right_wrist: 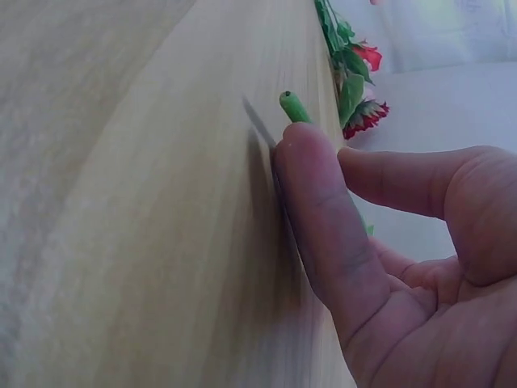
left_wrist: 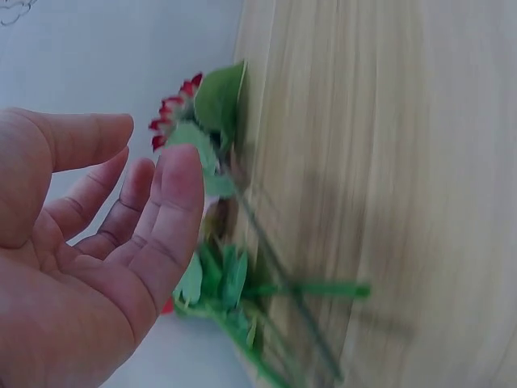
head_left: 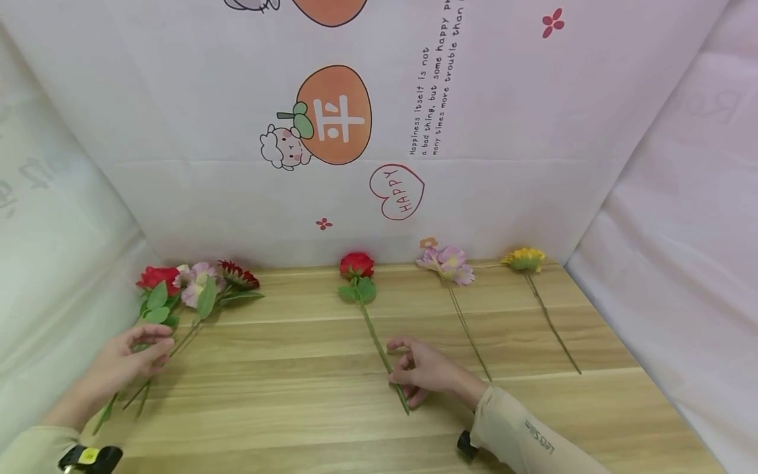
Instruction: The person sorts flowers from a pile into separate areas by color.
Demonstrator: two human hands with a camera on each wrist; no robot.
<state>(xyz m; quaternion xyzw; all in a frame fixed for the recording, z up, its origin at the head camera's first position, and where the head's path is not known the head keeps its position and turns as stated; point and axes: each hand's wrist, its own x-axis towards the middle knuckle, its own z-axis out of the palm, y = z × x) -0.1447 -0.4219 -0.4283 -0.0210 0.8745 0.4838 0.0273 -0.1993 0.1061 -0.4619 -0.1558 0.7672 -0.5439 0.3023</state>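
My right hand (head_left: pixel 417 374) pinches the lower stem of a red rose (head_left: pixel 357 264) in the middle of the table. In the right wrist view the cut end of that green stem (right_wrist: pixel 292 105) sticks out past the fingertips, close over the wood. My left hand (head_left: pixel 131 355) hovers at the left side over the stems of a small bunch, fingers loosely bent and nothing between them. That bunch has another red rose (head_left: pixel 158 279), a pale purple flower (head_left: pixel 198 284) and a dark red daisy-like flower (head_left: pixel 239 275). Its crossing stems (left_wrist: pixel 275 259) appear beyond the left fingers.
To the right on the wooden table (head_left: pixel 284 395) lie a pale purple flower (head_left: pixel 448 264) and a yellow flower (head_left: pixel 525 259), stems toward me. A white printed cloth (head_left: pixel 503 164) rises behind the table's far edge, with white cloth walls on both sides.
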